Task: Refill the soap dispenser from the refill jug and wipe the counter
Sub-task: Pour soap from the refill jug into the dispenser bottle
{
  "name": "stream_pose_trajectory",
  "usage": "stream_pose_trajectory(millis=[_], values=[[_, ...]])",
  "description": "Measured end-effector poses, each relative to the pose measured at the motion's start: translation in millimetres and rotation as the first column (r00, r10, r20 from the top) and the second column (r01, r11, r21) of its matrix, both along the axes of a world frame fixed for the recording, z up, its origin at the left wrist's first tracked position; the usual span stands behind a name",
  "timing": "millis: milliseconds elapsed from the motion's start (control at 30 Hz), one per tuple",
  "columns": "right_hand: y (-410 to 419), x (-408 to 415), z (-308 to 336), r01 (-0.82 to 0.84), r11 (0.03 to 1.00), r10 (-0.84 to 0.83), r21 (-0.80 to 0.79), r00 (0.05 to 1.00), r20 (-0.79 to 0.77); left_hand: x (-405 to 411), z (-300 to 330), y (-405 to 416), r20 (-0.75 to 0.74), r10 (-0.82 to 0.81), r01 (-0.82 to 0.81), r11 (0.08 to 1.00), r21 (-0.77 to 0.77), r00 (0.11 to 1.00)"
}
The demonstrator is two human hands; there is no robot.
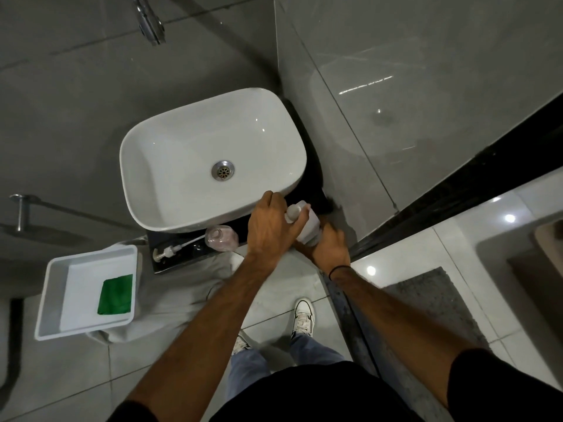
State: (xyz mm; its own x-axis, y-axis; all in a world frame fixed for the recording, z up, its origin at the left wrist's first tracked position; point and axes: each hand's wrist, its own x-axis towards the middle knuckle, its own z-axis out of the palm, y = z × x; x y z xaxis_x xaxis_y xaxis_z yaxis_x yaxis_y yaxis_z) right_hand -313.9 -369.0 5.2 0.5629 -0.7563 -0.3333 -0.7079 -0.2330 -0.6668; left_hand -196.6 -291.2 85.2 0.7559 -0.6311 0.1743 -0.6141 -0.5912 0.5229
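A white refill jug stands on the black counter to the right of the white basin. My right hand grips the jug's body from below. My left hand is at the jug's white cap, fingers curled around it. The clear soap dispenser bottle with pinkish soap stands open on the counter, left of my hands. Its pump head with tube lies on the counter beside it. A green cloth lies in a white tray.
The white basin with a metal drain fills the counter's middle. A chrome tap is on the wall above. The white tray sits to the left, below the counter. A grey mat lies on the tiled floor at right.
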Motion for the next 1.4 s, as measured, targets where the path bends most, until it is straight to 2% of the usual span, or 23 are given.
stream_pose_trajectory(millis=[167,333,600,767,933,1033,1100,1167,1233,1300,1400], values=[[2.8,-23.6,-7.7,0.018,0.988,-0.017,-0.151,1.0,0.012,1.2,-30.3,22.8,-0.153,0.056,-0.076,0.988,-0.134,0.987],[0.4,-50.5,-22.9,0.073,0.99,-0.075,-0.122,0.997,-0.014,10.3,-82.4,25.9,-0.228,0.103,-0.088,0.993,0.076,0.968],[1.8,-63.7,-28.7,0.095,0.984,-0.096,-0.149,0.995,-0.002,23.2,-119.9,5.9,-0.208,0.24,-0.226,0.97,0.09,0.948],[0.3,-53.7,-20.9,0.034,0.991,-0.038,-0.126,0.999,-0.024,6.7,-112.3,30.6,-0.291,0.215,-0.201,0.976,0.078,0.932],[6.5,-40.2,-17.8,0.017,0.991,-0.019,-0.136,1.0,-0.015,-16.7,-103.6,78.2,-0.346,0.099,-0.067,0.992,0.105,0.933],[12.5,-30.7,-18.9,-0.009,0.994,0.006,-0.107,1.0,-0.026,-17.1,-104.3,112.5,-0.362,0.166,-0.105,0.978,0.182,0.917],[17.3,-24.1,-19.0,-0.038,0.995,0.035,-0.088,0.999,-0.03,-11.4,-105.7,134.7,-0.374,0.281,-0.221,0.955,0.197,0.884],[23.6,-17.2,-17.7,-0.059,0.995,0.057,-0.081,0.998,-0.021,-0.6,-103.9,151.0,-0.389,0.404,-0.369,0.915,0.167,0.828],[31.4,-10.4,-15.1,-0.056,0.996,0.056,-0.068,0.998,-0.002,15.0,-99.1,157.9,-0.381,0.459,-0.463,0.882,0.085,0.803],[38.3,-3.7,-12.8,-0.063,0.995,0.065,-0.078,0.998,0.025,33.6,-94.3,154.7,-0.386,0.414,-0.45,0.893,-0.003,0.824],[45.0,4.3,-9.0,-0.098,0.992,0.101,-0.079,0.994,0.036,54.1,-90.2,142.4,-0.448,0.324,-0.384,0.922,-0.047,0.833]])
